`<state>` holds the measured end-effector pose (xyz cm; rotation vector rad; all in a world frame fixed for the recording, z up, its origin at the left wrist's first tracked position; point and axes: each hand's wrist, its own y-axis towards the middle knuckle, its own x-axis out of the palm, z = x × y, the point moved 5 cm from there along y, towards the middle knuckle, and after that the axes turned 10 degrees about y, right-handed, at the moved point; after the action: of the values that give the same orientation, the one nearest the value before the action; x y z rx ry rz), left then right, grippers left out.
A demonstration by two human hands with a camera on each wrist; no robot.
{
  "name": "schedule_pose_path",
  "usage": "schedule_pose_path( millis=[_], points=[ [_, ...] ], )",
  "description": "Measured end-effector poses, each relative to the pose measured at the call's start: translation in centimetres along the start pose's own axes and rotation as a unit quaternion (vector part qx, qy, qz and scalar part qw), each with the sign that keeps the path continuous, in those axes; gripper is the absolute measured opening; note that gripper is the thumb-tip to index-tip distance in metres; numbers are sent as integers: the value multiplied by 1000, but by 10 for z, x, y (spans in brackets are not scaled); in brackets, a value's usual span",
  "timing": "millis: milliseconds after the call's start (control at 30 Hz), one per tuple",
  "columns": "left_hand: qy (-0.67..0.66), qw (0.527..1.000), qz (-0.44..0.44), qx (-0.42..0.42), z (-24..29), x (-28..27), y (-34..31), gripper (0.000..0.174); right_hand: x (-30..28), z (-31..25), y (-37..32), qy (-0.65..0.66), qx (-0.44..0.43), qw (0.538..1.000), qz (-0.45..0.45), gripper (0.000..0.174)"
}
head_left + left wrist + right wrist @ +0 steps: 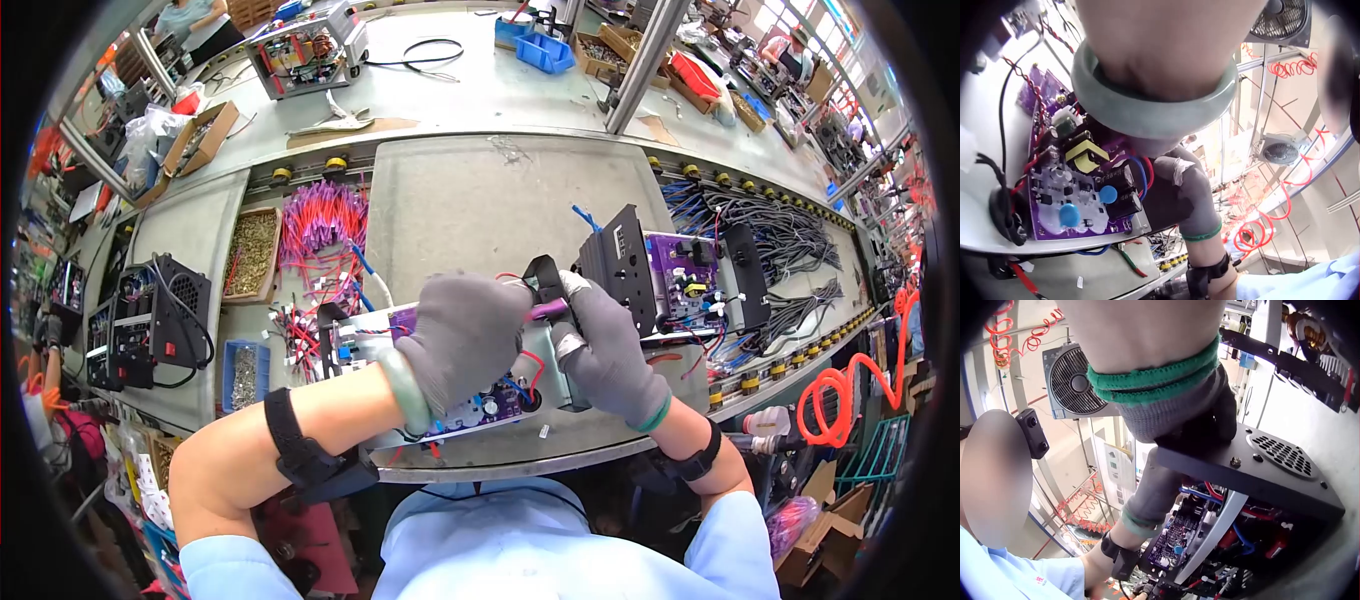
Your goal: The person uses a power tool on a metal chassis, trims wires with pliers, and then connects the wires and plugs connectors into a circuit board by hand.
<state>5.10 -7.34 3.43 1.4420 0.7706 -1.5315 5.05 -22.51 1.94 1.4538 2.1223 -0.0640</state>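
Observation:
In the head view, my gloved left hand has its fingers curled over the chassis and holds a small shiny purple piece; its fingertips are hidden. My gloved right hand grips the dark metal end panel of this chassis, which has a round vent of holes. Both hands meet near a black part at the panel's top. A purple circuit board with blue discs, a yellow transformer and black capacitors lies inside the chassis. Red and blue wires run from the board toward the panel.
A second opened chassis stands just right of my right hand. Pink and purple wires, a box of brass-coloured parts and a blue bin lie left. Black cables spread right. Another black unit stands far left.

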Motion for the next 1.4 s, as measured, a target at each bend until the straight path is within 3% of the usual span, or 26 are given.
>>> schedule_pose_path(
  millis=[33, 133, 267, 333, 367, 400, 467, 533, 600, 667, 733, 767, 867, 900, 1033, 1133, 1200, 1333, 1400],
  points=[
    [38, 998, 11, 48, 7, -2, 1, 9, 0, -2, 1, -6, 13, 1000, 2, 46],
    [39, 998, -43, 37, 5, 6, 13, 9, -1, -1, 2, -22, 9, 1000, 4, 46],
    [31, 999, -31, 8, 6, -1, 9, 11, -1, 2, -4, -47, -1, 999, 17, 44],
    [-30, 999, 1, -12, 7, -19, -2, 23, -3, 5, -5, -59, 7, 998, 21, 44],
    [-25, 994, 99, 40, 10, -35, -14, 27, -3, 6, -6, -50, 4, 998, 25, 44],
    [-19, 994, 96, 54, 7, -39, -20, 27, -2, 7, -7, -40, 3, 999, 30, 43],
    [-290, 954, 7, -80, -10, -34, -30, 23, -3, 3, -5, -38, -3, 998, 45, 38],
    [-333, 941, 6, -68, -7, -29, -27, 16, -1, 1, -2, -55, 19, 998, 13, 29],
    [-485, 851, -13, -203, -9, -17, -19, 10, -2, 2, -3, -55, -1, 998, 29, 25],
    [-447, 873, -18, -191, -14, -12, -9, 13, -2, 1, -3, -61, 9, 998, 20, 38],
    [-258, 950, -111, -134, -12, -11, -4, 18, -3, 0, -3, -63, 11, 998, 22, 40],
    [-239, 959, -101, -119, -12, -12, -3, 14, -3, 0, -4, -67, 11, 998, 19, 42],
    [-207, 961, -112, -142, -16, -11, -5, 14, -4, -2, -4, -72, 25, 997, 12, 46],
    [-186, 973, -78, -113, -18, -6, -6, 15, -3, -2, -3, -69, 26, 997, 13, 46],
    [-223, 964, -93, -113, -20, 3, -11, 14, -3, 1, -4, -59, 26, 998, 16, 46],
    [-253, 958, -39, -130, -16, 8, -11, 13, 0, 3, -5, -48, 14, 998, 32, 45],
    [-114, 991, 42, -62, 4, -10, -7, 15, 0, 3, -3, -46, 9, 998, 40, 45],
    [-179, 980, -31, -75, -11, -5, -3, 14, -2, 3, -5, -47, 25, 998, 26, 46],
    [-224, 963, -79, -127, -14, -8, -6, 14, -3, 3, -3, -51, 19, 998, 27, 46]
  ],
)
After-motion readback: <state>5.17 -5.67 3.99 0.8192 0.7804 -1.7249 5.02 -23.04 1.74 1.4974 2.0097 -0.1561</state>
